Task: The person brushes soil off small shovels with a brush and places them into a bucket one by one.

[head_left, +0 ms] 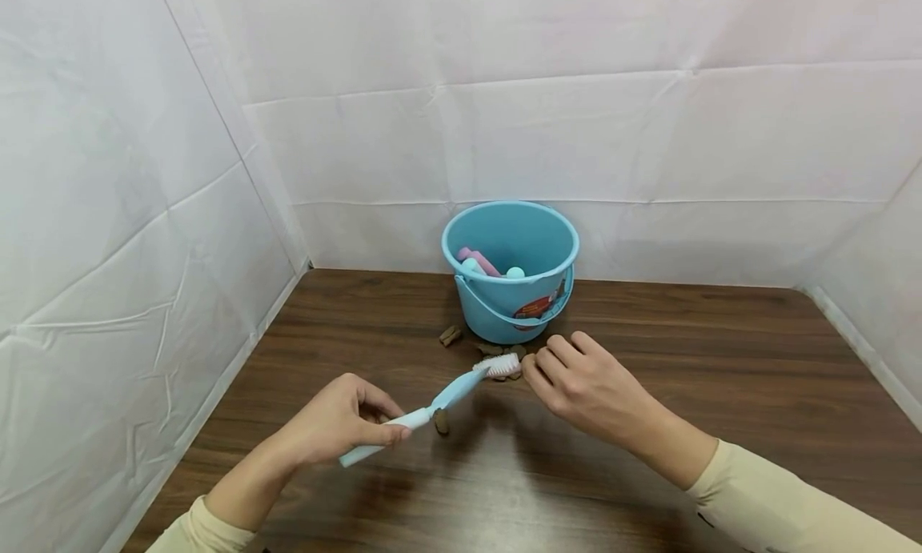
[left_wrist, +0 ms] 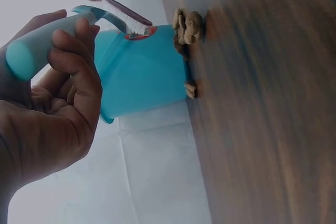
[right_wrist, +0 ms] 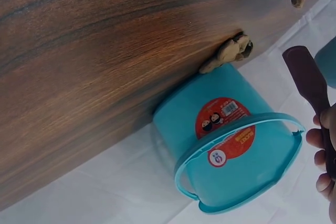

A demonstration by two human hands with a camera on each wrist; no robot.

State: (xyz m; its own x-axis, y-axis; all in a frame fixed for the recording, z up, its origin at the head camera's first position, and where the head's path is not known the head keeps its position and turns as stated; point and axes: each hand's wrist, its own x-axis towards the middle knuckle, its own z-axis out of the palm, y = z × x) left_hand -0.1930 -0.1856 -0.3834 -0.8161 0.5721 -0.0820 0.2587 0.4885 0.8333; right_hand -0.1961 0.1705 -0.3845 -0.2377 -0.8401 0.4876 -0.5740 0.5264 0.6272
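Observation:
My left hand (head_left: 338, 421) grips the pale handle of a small light blue shovel (head_left: 458, 389), its narrow curved blade slanting toward the bucket. In my right hand (head_left: 587, 389) is a brush (right_wrist: 308, 77) with a dark maroon back. Its white bristles (head_left: 497, 366) point down and overlap the shovel's tip in the head view. Both tools are above the tabletop. Brown clay-like lumps (right_wrist: 229, 53) lie in a cluster at the foot of the light blue bucket (head_left: 497, 313), partly behind the bristles. One more lump (head_left: 441, 422) shows beside the shovel's handle.
The bucket stands upright near the back of the dark wooden table (head_left: 360, 313), handle folded down in front. Inside it are a pink item (head_left: 481, 262) and pale blue ones. A single lump (head_left: 450, 335) sits left of it. White sheeting (head_left: 562, 129) encloses the table.

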